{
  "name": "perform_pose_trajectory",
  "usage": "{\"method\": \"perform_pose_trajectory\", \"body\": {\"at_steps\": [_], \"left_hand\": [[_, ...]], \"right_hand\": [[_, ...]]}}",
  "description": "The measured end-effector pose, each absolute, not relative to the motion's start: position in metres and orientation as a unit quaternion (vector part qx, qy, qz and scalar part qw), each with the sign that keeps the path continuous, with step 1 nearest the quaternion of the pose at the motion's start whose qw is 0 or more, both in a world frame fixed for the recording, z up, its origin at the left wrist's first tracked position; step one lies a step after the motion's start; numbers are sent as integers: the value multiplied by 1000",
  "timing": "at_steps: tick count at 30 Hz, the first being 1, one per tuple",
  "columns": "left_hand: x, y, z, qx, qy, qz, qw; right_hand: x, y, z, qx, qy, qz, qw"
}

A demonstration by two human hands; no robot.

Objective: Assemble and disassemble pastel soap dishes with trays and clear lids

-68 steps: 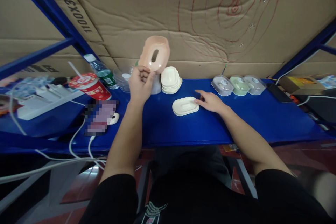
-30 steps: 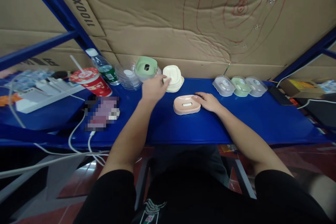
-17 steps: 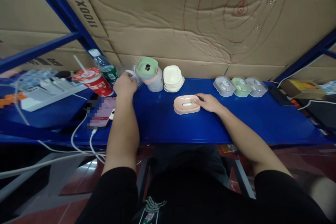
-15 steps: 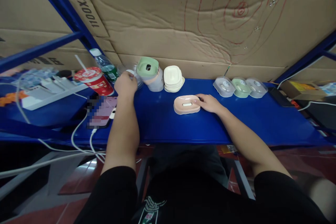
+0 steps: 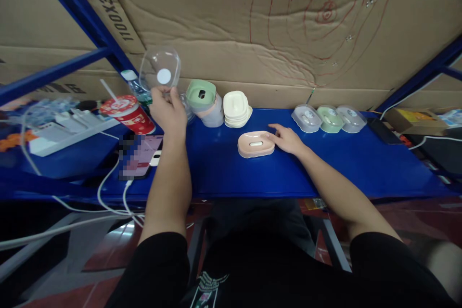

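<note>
My left hand (image 5: 169, 110) is raised at the left and pinches the lower edge of a clear plastic cover (image 5: 153, 65). A round white sticker shows on the cover. More clear covers (image 5: 186, 106) stand behind that hand, partly hidden. On the blue table, my right hand (image 5: 287, 139) is open beside a pink soap-dish-like tray (image 5: 252, 139), its thumb at the tray's right rim and its index finger stretched out. A white oblong piece lies in the tray's middle. Left of centre stand a stack topped by a green tray (image 5: 201, 94) and a stack of cream pieces (image 5: 236, 108).
Several covered trays (image 5: 330, 119) line the table's back right. At the left are a red cup with a straw (image 5: 132, 118), a bottle (image 5: 135, 84), a phone (image 5: 139, 159) with cables, and a power strip (image 5: 61, 134). A cardboard wall (image 5: 216, 24) rises behind the table.
My left hand has lifted a clear cover up and away from the others. My right hand's fingers have loosened and spread at the pink tray, which stays in place.
</note>
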State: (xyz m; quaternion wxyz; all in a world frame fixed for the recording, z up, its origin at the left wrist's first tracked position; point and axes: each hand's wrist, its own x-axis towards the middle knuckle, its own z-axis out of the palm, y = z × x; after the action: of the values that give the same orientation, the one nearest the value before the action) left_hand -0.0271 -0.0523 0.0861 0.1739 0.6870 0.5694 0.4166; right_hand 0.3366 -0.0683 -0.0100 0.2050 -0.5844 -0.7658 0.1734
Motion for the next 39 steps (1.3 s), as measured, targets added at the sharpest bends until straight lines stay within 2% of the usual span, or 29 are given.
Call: {"method": "perform_pose_trajectory", "body": {"at_steps": [7,12,15,18,21,27,29,34,39], "left_hand": [[28,-58,66,710,445,463,289],[55,-74,49,745,363,361,428],[60,-78,46,740,382,373,409],[60,-78,45,763,443,385,271],[57,-75,43,788,491,340,148],[59,-70,21,839,512,178,40],[62,-71,13,856,499,135,4],[65,-73,9,863,500,76,-25],[65,-71,20,844,530,58,50]], "right_hand": [[341,-69,-7,-523,-743,150,390],[343,-78,1,-504,-736,137,431],[340,-82,4,-516,-726,132,434],[336,-83,4,-539,-725,149,403],[333,-82,3,-563,-733,164,345],[330,-77,6,-632,-740,186,136],[330,-76,7,-647,-729,200,94],[332,-74,6,-639,-735,202,103],[332,-73,3,-644,-735,194,86]]}}
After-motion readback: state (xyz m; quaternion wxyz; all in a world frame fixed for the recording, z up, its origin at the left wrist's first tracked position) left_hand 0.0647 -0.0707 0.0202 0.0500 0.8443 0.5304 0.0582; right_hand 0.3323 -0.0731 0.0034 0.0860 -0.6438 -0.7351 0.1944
